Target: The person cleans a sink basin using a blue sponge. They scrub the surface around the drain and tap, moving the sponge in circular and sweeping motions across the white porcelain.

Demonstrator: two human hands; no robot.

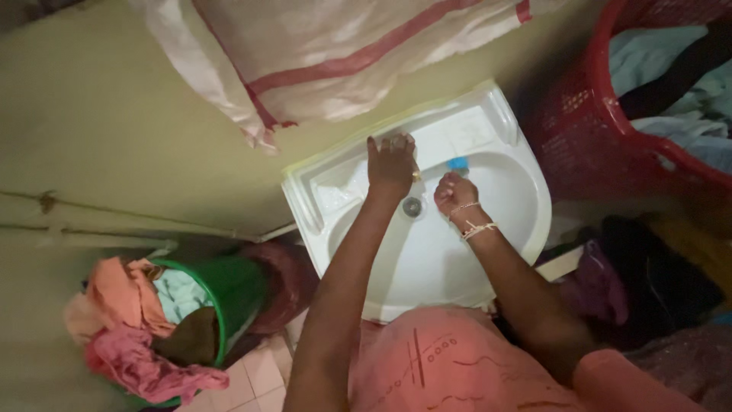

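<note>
Washroom corner, white sink (pixel 488 259) against green wall. Left hand (pixel 391 164) flat on sink's back ledge, fingers apart. Right hand (pixel 454 194) over basin, fingers curled together, just below small blue object (pixel 457 162).

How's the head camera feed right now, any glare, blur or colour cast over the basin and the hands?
Head view: dim, warm light with a pinkish-green cast; the white basin is the brightest area, softly lit without hard glare; left hand and right hand are slightly soft, fine finger detail lost; the red laundry basket and the dark corner at lower right sink into shadow; edges bend a little, as with a wide lens.
</note>
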